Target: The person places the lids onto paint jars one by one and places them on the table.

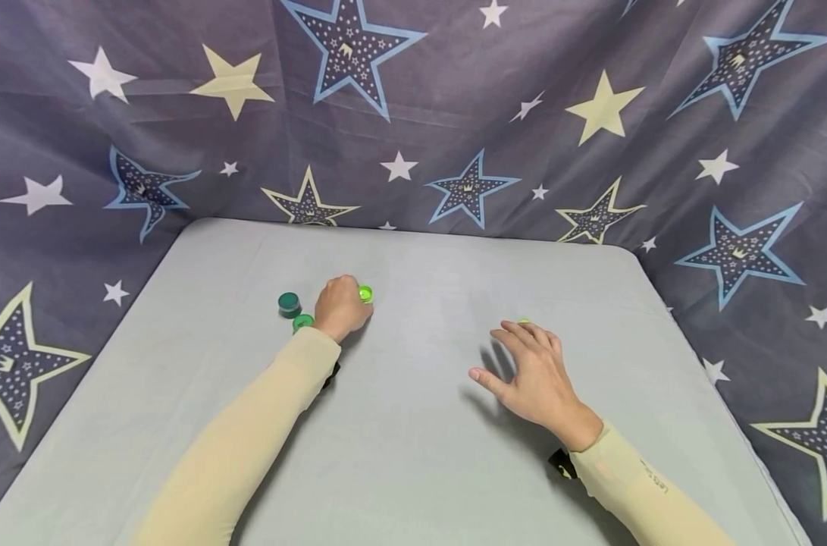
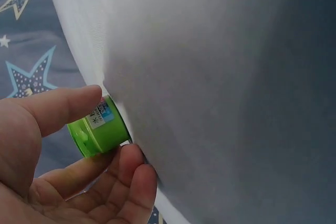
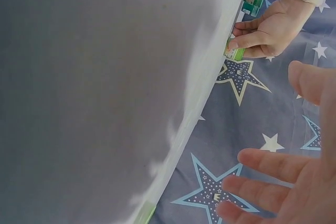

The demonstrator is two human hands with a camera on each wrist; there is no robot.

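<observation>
My left hand [image 1: 340,307] pinches a small light-green tub [image 2: 102,132] between thumb and fingers; a printed label shows on its side in the left wrist view. In the head view, much of this tub is hidden behind the hand. Close by on the left stand a dark-green tub [image 1: 289,305] and a mid-green tub [image 1: 303,322], the latter partly covered by my wrist. My right hand [image 1: 530,375] hovers above the table with fingers spread and holds nothing. Just beyond its fingertips peeks a yellow-green item [image 1: 524,321], mostly hidden; a green edge [image 3: 144,213] shows in the right wrist view.
The pale-grey covered table [image 1: 420,455] spreads under both hands. A dark cloth with stars [image 1: 413,91] hangs behind it and along both sides. Between the two hands lies bare table surface.
</observation>
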